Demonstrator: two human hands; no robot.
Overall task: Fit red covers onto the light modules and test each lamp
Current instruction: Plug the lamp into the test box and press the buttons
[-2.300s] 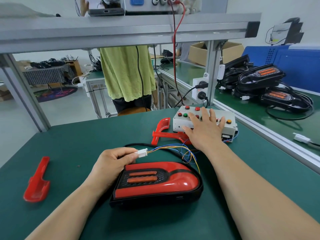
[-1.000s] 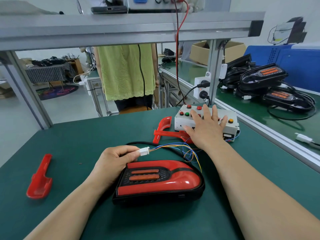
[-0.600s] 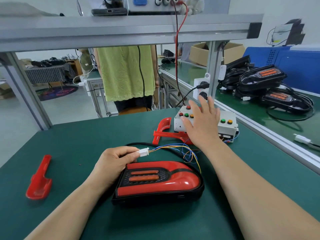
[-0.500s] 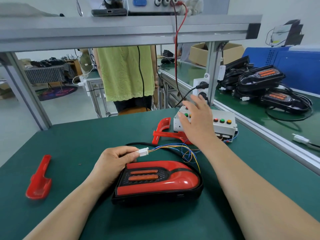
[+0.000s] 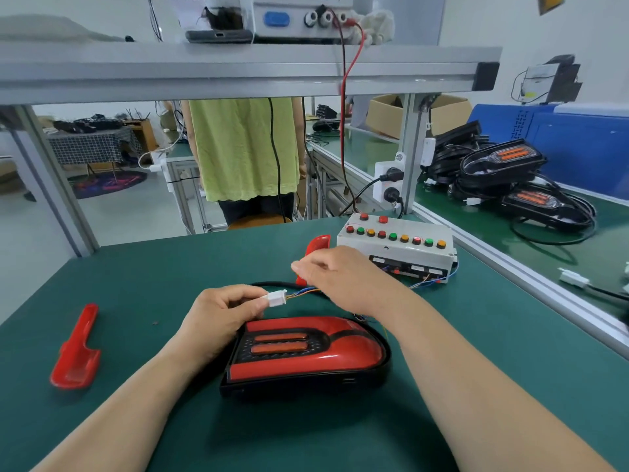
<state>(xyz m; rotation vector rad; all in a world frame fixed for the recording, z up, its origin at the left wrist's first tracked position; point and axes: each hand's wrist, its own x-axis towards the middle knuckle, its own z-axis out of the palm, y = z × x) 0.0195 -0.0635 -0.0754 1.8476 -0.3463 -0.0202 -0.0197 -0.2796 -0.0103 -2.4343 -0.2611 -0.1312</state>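
On green mat (image 5: 170, 267): one lamp (image 5: 340, 356), two loose covers (image 5: 75, 349) (image 5: 318, 243).

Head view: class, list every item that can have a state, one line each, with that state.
Lamp module, red cover fitted, lying flat.
White connector, pinched by the left hand.
Right hand, fingers curled above the coloured wires; grip unclear.
Test box, untouched.
Loose red cover, lying unfitted at left.
Socket plugs, both plugged in.
Neighbouring lamps, uncovered.
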